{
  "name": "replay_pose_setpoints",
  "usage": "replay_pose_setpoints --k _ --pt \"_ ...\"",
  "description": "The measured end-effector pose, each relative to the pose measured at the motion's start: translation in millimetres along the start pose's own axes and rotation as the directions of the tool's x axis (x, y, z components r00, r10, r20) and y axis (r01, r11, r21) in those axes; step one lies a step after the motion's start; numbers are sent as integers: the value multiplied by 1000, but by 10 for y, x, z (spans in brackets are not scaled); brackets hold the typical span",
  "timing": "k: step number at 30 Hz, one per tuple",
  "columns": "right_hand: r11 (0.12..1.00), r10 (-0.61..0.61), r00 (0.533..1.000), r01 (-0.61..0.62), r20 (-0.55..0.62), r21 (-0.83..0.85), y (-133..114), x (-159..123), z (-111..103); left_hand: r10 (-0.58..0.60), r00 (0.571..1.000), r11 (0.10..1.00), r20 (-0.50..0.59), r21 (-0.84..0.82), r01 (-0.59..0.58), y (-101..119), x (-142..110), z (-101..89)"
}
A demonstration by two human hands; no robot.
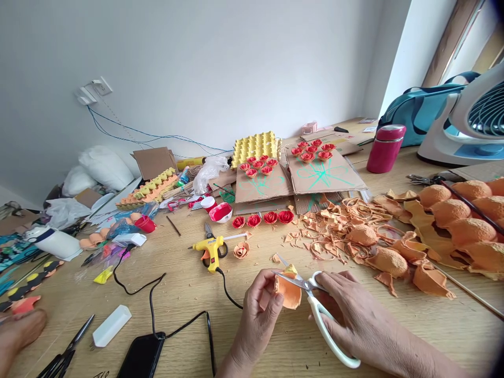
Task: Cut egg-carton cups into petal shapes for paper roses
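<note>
Between thumb and fingers, my left hand (260,307) pinches an orange egg-carton cup (290,293). My right hand (346,310) is closed round the handles of white-handled scissors (328,336). Their parted blades reach across the top edge of the cup, by a yellowish torn bit. Just beyond my left hand lie an unpainted carton rose (241,250) and a yellow glue gun (210,252) with its black cord. A row of several red-painted roses (270,217) sits behind them.
Carton scraps (334,231) heap at the right, beside an orange egg tray (452,215). Cardboard sheets (326,178) bearing red roses stand behind. A magenta flask (386,148) and a fan (472,121) are at right. Another person's hand (23,331) rests at far left, near black scissors (66,352) and a phone (142,357).
</note>
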State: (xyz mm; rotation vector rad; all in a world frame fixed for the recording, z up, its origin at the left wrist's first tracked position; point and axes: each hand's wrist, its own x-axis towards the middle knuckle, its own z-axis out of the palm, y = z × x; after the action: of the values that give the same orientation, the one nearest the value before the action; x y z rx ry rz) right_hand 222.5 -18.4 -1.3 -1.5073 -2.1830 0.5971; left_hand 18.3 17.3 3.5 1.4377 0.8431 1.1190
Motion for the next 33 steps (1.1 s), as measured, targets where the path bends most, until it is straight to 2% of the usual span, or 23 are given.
replay_pose_setpoints --k 8,12,17,20,26,33 --pt "1000 22 998 -22 57 -7 -70 11 -51 -43 998 998 -40 -36 42 -110 -41 -57" --pt "999 44 996 -44 79 -5 -105 20 -81 -76 996 989 -47 -129 69 -178 -58 -86" --pt "999 41 995 -38 91 -33 -121 1 -66 -146 980 964 -139 -243 109 -199 -58 -81" --pt "998 39 997 -36 69 -49 -119 -4 -34 -162 976 952 -143 -283 116 -175 -53 -71" --pt "998 54 998 -53 32 -45 -73 -4 13 -15 999 984 -46 -175 6 -80 -22 -38" --pt "998 52 999 -52 6 -22 -27 -8 40 11 999 998 -30 -64 -13 -37 -24 -26"
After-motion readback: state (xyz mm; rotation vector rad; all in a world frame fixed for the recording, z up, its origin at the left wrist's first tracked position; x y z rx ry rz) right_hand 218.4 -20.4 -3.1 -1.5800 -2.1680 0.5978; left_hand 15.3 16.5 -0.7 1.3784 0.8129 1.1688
